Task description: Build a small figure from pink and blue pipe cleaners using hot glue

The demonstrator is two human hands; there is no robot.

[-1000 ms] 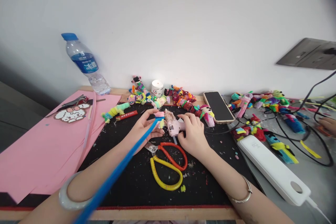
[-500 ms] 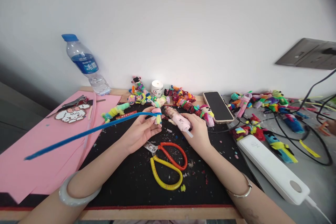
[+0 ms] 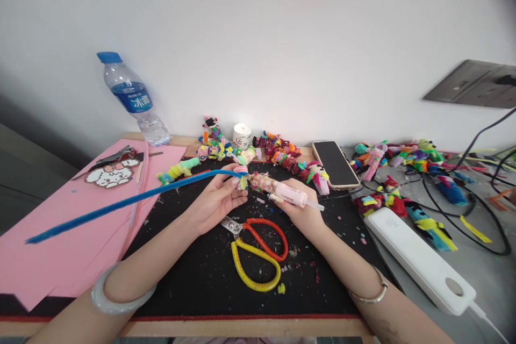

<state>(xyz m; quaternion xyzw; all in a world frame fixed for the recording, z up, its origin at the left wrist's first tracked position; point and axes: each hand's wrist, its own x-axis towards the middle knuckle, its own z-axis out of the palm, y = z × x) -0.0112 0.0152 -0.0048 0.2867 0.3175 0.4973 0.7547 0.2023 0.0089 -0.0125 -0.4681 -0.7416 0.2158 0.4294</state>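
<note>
My left hand (image 3: 217, 200) pinches a small pink and yellow pipe-cleaner piece (image 3: 242, 181) between thumb and fingers. From it a long blue pipe cleaner (image 3: 121, 207) runs out to the left, above the pink sheets. In my right hand (image 3: 303, 214) is a pink hot glue gun (image 3: 288, 193), a clear glue stick poking from its back end. Its crusted front points left, close to the pipe-cleaner piece; whether the tip touches it I cannot tell. Below both hands, scissors (image 3: 256, 255) with one red and one yellow handle lie on the black mat (image 3: 181, 279).
Finished pipe-cleaner figures (image 3: 288, 158) line the back, and more (image 3: 403, 153) lie at the right among black cables. A phone (image 3: 335, 164), a white power bank (image 3: 419, 258), a white roll (image 3: 242, 135), a water bottle (image 3: 135, 99) and pink sheets (image 3: 80, 226) surround the mat.
My right hand has turned the glue gun, so its front end now sits higher and nearer the piece in my left hand. The free end of the blue pipe cleaner has shifted slightly left.
</note>
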